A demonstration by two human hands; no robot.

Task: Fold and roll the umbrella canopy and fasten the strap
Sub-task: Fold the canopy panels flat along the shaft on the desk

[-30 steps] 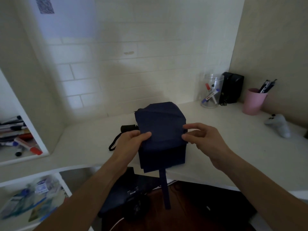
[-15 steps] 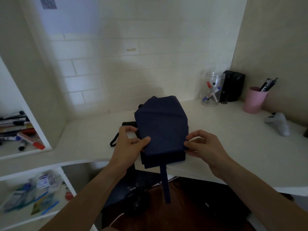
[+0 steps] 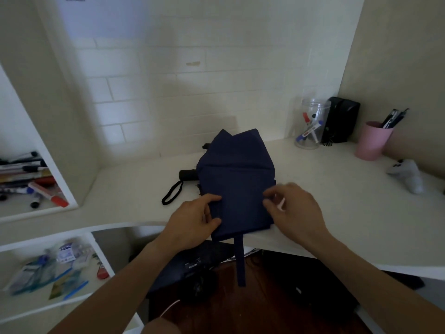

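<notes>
A dark navy umbrella canopy [image 3: 237, 179] lies folded flat on the white desk [image 3: 337, 213], its near edge at the desk's front. Its black handle [image 3: 187, 174] with a black wrist loop [image 3: 172, 192] sticks out to the left. A navy strap [image 3: 240, 261] hangs from the canopy's near edge, down over the desk front. My left hand [image 3: 192, 222] pinches the canopy's near left edge. My right hand [image 3: 293, 208] is blurred and grips the near right edge with curled fingers.
A clear jar of markers [image 3: 310, 126], a black box [image 3: 342, 121] and a pink cup of pens [image 3: 372, 141] stand at the back right. A white game controller [image 3: 407, 174] lies at the right. Shelves with markers [image 3: 36, 189] are on the left. A dark chair [image 3: 204, 268] sits below.
The canopy has been laid down flatter on the desk. Both hands have slid along its sides toward the near edge, and the view has tilted downward.
</notes>
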